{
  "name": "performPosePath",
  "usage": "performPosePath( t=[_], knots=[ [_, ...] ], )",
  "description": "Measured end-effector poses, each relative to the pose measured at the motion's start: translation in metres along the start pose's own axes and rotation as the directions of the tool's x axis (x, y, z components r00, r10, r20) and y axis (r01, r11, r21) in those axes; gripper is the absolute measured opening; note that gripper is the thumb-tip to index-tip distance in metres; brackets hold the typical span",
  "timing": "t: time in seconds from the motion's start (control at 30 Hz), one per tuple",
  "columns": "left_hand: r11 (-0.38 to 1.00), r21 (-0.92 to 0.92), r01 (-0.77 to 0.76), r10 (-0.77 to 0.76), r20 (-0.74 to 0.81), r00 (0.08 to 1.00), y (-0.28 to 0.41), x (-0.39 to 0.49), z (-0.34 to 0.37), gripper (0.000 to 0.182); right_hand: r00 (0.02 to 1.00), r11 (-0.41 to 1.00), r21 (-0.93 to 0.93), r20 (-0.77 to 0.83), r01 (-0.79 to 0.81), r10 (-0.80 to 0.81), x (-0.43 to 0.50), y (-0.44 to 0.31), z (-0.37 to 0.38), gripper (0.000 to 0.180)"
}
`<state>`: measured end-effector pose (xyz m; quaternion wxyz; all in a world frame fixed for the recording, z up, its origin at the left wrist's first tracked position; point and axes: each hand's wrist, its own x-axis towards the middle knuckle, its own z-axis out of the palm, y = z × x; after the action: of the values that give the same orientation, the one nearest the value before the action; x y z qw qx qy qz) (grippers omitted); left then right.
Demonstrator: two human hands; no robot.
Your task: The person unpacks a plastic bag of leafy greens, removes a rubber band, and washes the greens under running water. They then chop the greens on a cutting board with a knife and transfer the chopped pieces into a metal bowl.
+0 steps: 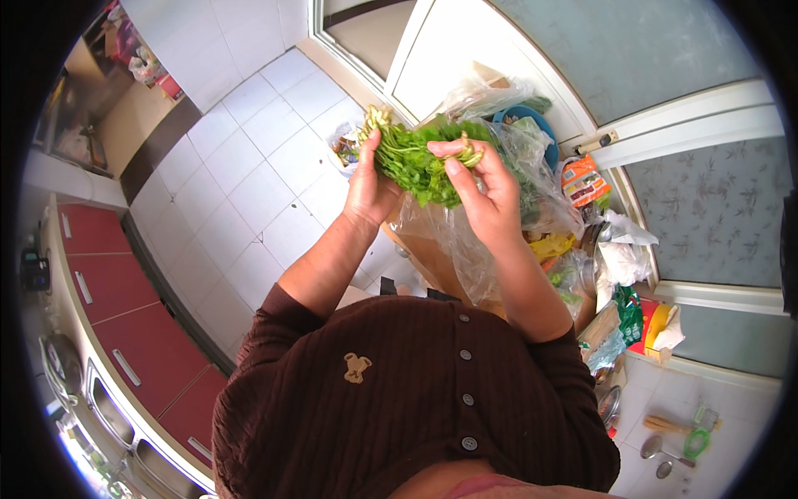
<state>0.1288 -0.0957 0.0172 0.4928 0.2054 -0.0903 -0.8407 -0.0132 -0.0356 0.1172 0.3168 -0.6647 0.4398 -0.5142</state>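
Observation:
My left hand is wrapped around a bunch of leafy green herbs, whose pale stem ends stick up past the thumb. The leaves spread rightward toward my right hand. Between the thumb and fingers of that hand are a few pale-ended stems, partly hidden by the fingertips. Under and beside the greens lies a clear plastic bag on a wooden tabletop. Below the stem ends, a small lined waste bin on the floor is partly covered by the bunch.
A blue basin and more plastic bags crowd the table's far side. An orange packet and a yellow bag lie to the right. Red cabinets with a sink line the left. Scraps dot the tiled floor.

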Motion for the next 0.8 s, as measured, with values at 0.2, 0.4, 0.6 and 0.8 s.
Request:
performPosePath(
  t=[0.2, 0.4, 0.6, 0.8],
  knots=[
    [0.993, -0.112, -0.038, 0.037, -0.011, 0.999, 0.016, 0.005, -0.019, 0.063, 0.978, 0.829, 0.541, -0.05, -0.144, 0.203, -0.001, -0.005, -0.007, 0.022],
    [0.983, -0.174, -0.054, 0.049, -0.036, 0.998, 0.026, 0.006, -0.034, 0.055, 0.869, 0.547, 0.822, -0.146, -0.16, 0.474, -0.006, -0.008, -0.028, 0.029],
    [0.988, -0.116, -0.099, 0.097, -0.019, 0.995, 0.027, 0.013, -0.048, 0.064, 0.874, 0.393, 0.916, -0.124, -0.081, 0.47, -0.024, -0.014, -0.079, 0.025],
    [0.993, -0.113, 0.04, -0.043, -0.022, 0.999, 0.025, 0.013, -0.038, 0.044, 0.892, 0.419, 0.906, -0.24, 0.064, 0.382, -0.094, -0.045, -0.162, 0.025]
  ],
)
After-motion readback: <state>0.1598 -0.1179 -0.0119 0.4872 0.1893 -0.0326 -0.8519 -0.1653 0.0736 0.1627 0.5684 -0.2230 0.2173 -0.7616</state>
